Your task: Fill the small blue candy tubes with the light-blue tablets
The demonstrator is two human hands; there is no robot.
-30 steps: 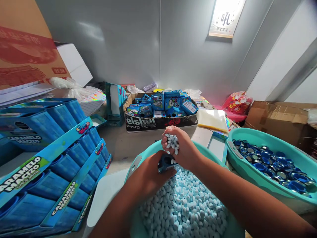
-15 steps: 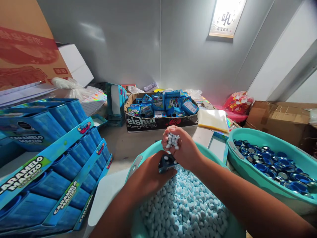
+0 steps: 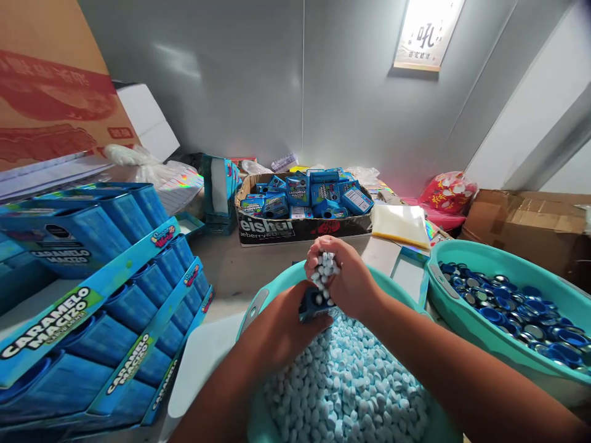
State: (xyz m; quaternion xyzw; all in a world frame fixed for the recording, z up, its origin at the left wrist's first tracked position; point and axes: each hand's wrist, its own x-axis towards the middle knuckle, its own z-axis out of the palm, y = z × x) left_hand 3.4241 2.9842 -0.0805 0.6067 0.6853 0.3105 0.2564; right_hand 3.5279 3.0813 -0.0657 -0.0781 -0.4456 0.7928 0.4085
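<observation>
My left hand is wrapped round a small dark-blue tin, its opening facing up. Just above it, my right hand is cupped and tilted, holding a handful of small pale-blue candies. Some candies are spilling from the palm into the tin's mouth. Both hands are over a turquoise tub filled with loose candies of the same kind. The tin's lower part is hidden by my left fingers.
Stacked display trays of blue tins stand at left. A carton of blue packs sits behind the tub. At right, another turquoise tub holds blue and silver lids. A clear sheet stack lies between.
More candies are pouring from my right palm into the tin, and that hand tips further down. My left hand keeps its hold on the tin. The view shifts slightly.
</observation>
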